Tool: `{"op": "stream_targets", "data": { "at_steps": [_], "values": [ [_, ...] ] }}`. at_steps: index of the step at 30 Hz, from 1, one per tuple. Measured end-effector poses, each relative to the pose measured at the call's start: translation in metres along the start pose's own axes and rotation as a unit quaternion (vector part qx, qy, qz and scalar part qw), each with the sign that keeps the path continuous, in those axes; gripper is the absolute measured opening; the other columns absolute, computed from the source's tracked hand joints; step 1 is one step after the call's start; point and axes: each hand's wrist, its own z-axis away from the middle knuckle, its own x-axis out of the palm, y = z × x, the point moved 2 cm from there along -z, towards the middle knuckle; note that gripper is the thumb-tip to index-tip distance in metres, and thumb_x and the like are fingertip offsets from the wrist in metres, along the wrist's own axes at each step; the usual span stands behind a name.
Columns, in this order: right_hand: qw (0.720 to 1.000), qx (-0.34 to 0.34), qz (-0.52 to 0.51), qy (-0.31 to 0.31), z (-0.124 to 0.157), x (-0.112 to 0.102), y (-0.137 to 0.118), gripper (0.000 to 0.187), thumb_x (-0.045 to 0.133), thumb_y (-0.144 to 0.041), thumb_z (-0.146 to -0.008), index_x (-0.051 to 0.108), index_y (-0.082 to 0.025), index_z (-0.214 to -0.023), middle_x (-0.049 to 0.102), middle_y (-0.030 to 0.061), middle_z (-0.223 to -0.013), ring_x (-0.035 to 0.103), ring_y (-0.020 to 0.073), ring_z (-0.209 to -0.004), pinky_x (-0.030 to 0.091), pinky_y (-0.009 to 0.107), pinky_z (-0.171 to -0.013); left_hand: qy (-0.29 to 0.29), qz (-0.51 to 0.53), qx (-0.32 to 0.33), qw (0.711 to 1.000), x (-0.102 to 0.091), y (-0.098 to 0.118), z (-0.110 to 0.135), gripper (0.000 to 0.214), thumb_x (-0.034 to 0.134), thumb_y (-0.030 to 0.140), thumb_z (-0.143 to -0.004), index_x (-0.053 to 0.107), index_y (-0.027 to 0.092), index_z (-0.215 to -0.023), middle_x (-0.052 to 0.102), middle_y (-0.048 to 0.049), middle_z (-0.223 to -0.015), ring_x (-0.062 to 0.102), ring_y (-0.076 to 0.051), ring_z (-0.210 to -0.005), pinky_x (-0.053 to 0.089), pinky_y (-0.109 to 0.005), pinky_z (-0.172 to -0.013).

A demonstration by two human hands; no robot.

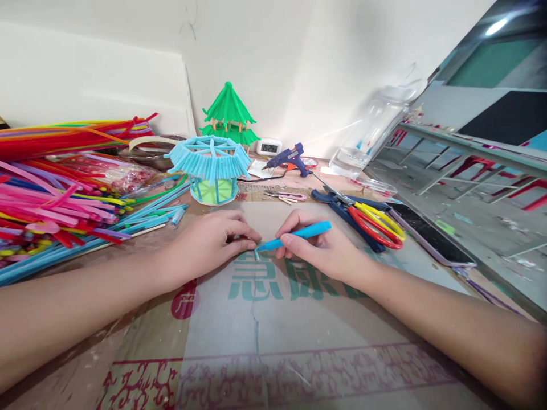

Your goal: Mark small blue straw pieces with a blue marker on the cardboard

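Observation:
My right hand (314, 245) is closed around a blue marker pen (310, 230), its tip pointing left and down. That tip meets or nearly meets a short thin stick piece (257, 255), partly blue. My left hand (217, 239) pinches the piece's upper end between thumb and fingers, low over a printed cardboard sheet (231, 336). Just behind my left hand stands a small round pavilion model (209, 171) with a light blue pipe-cleaner roof and a green base. Farther back is a green tiered pavilion model (229, 117).
Bundles of coloured pipe cleaners (51, 199) fill the left side. Behind lie a glue gun (290, 158), a digital clock (269, 147) and small snips (286, 196). To the right are red-and-yellow-handled scissors (376, 222), dark-handled pliers (350, 219), a phone (431, 233) and a clear water jug (363, 131).

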Motion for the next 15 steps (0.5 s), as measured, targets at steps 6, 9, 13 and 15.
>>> {"op": "stream_targets", "data": {
  "at_steps": [6, 9, 13, 15],
  "values": [
    [1.000, -0.010, 0.026, -0.008, 0.0040, 0.0019, -0.0009, 0.015, 0.059, -0.034, -0.094, 0.057, -0.020, -0.090, 0.073, 0.0033, -0.077, 0.066, 0.0143, -0.069, 0.049, 0.025, -0.060, -0.006, 0.024, -0.009, 1.000, -0.0001, -0.0025, 0.0010, 0.014, 0.065, 0.026, -0.092, 0.079, 0.026, -0.096, 0.067, 0.0007, -0.088, 0.064, -0.014, -0.083, 0.044, -0.024, -0.070],
    [1.000, -0.004, 0.029, -0.009, 0.0050, 0.0026, -0.0001, 0.016, 0.060, -0.035, -0.094, 0.057, -0.020, -0.090, 0.073, 0.0036, -0.078, 0.067, 0.0151, -0.070, 0.050, 0.026, -0.061, -0.019, 0.055, -0.033, 0.998, -0.0014, -0.0031, 0.0003, 0.014, 0.065, 0.026, -0.092, 0.078, 0.026, -0.094, 0.069, 0.0008, -0.090, 0.065, -0.014, -0.083, 0.045, -0.024, -0.071],
    [1.000, -0.003, 0.025, -0.009, 0.0041, 0.0018, 0.0006, 0.017, 0.060, -0.036, -0.094, 0.056, -0.020, -0.089, 0.073, 0.0042, -0.078, 0.068, 0.0155, -0.071, 0.051, 0.027, -0.063, -0.032, 0.064, -0.048, 0.996, -0.0021, -0.0029, -0.0008, 0.014, 0.063, 0.026, -0.091, 0.077, 0.025, -0.094, 0.071, 0.0004, -0.090, 0.065, -0.015, -0.084, 0.046, -0.025, -0.072],
    [1.000, -0.005, 0.029, -0.007, 0.0033, 0.0011, 0.0004, 0.017, 0.060, -0.036, -0.094, 0.056, -0.020, -0.088, 0.073, 0.0042, -0.077, 0.067, 0.0153, -0.070, 0.051, 0.027, -0.063, -0.031, 0.056, -0.042, 0.997, -0.0016, -0.0032, -0.0005, 0.015, 0.062, 0.025, -0.092, 0.077, 0.025, -0.094, 0.071, -0.0003, -0.091, 0.065, -0.015, -0.085, 0.046, -0.025, -0.073]
  ]
}}
